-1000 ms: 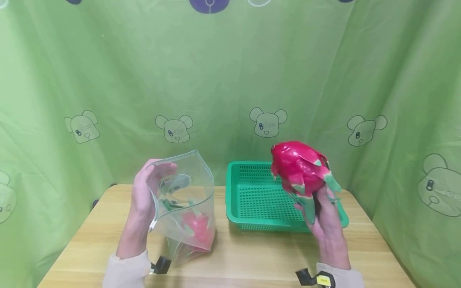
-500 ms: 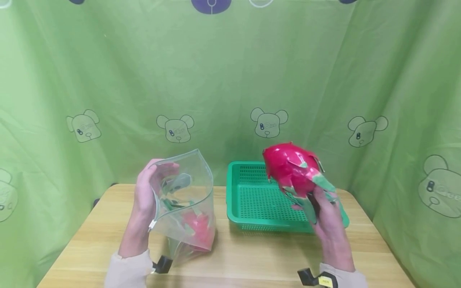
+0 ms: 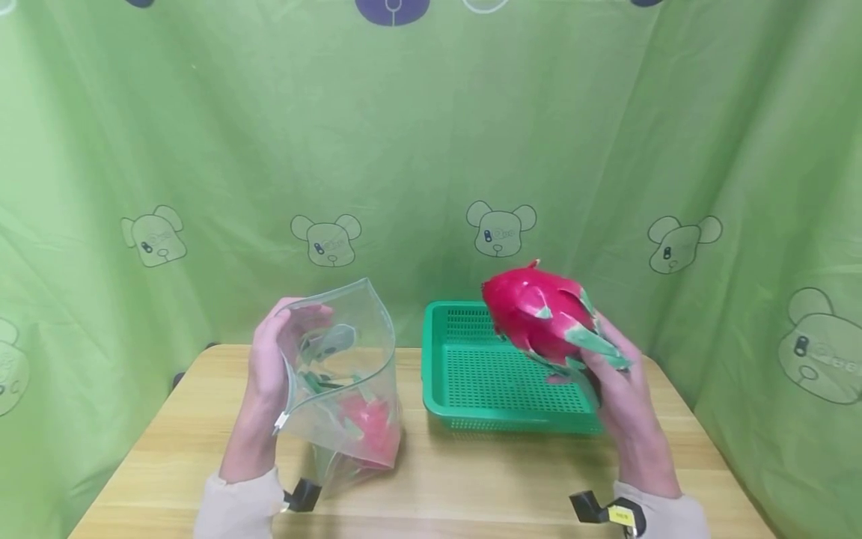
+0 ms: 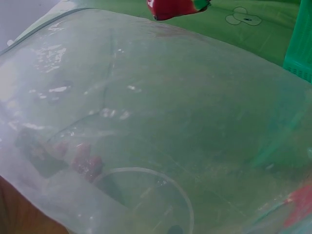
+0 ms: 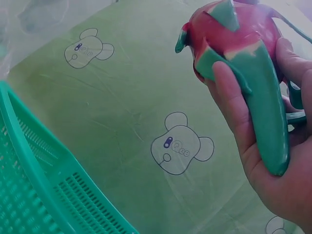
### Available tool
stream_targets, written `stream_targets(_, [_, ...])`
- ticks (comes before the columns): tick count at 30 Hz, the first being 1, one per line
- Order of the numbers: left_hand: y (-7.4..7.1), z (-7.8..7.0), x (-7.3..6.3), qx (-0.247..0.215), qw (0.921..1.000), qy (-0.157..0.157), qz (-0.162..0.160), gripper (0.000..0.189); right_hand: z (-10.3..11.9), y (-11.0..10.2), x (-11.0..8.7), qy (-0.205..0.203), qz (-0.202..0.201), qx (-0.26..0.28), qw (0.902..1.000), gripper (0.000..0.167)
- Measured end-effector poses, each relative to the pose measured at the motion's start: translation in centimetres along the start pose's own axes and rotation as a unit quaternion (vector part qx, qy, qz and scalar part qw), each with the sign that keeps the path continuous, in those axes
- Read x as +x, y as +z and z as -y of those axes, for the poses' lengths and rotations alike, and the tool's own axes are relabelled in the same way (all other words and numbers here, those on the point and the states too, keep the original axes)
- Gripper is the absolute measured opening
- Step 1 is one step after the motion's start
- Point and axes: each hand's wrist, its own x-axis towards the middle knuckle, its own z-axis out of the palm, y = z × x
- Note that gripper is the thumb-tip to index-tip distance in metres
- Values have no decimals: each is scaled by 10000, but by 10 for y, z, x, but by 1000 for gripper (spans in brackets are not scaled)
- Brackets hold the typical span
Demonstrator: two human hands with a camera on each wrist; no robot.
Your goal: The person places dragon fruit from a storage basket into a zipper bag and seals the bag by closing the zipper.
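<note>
My left hand (image 3: pixel 268 363) holds a clear zip bag (image 3: pixel 323 430) by its left side, fingers bent at the rim. The bag stands upright on the table with its mouth wide apart and its slider at the near left corner. A dragon fruit (image 3: pixel 373 427) lies inside, seen hazily through the plastic. In my right hand (image 3: pixel 625 393) is another pink dragon fruit (image 3: pixel 532 311) with green-tipped scales, lifted above the basket. The right wrist view shows fingers and thumb round the leafy end of this dragon fruit (image 5: pixel 243 29). The bag's plastic fills most of the left wrist view.
A green plastic basket (image 3: pixel 431 400) stands on the wooden table (image 3: pixel 465 486), to the right of the bag. Behind the table hangs a green curtain (image 3: pixel 417 165) with printed bear heads, which also runs along both sides.
The dragon fruit in my right hand has moved left and turned, its tip pointing more toward the bag. My right wrist has shifted slightly right. The left hand and bag stay nearly still.
</note>
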Motion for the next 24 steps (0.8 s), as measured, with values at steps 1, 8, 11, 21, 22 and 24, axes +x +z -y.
stream_targets(1, [0, 0, 0, 9, 10000, 10, 5, 43, 2, 0, 0, 81, -66, -147, 9998, 50])
stream_targets(8, [0, 0, -1, 28, 9999, 121, 45, 45, 10, -2, 3, 171, 46, -601, 9980, 53])
stream_targets(11, [0, -1, -1, 14, 9999, 102, 48, 45, 14, -2, 4, 223, -17, -886, 9958, 53])
stream_targets(21, [2, -3, -1, -16, 9999, 125, -24, 45, 25, -3, 10, 253, -24, -1300, 9912, 53])
stream_targets(22, [2, -3, -1, -38, 9999, 131, -26, 45, 25, -4, 11, 237, 4, -1279, 9915, 53])
stream_targets(24, [3, -3, -1, -72, 9999, 125, -41, 45, 26, -4, 13, 219, 62, -1258, 9918, 53])
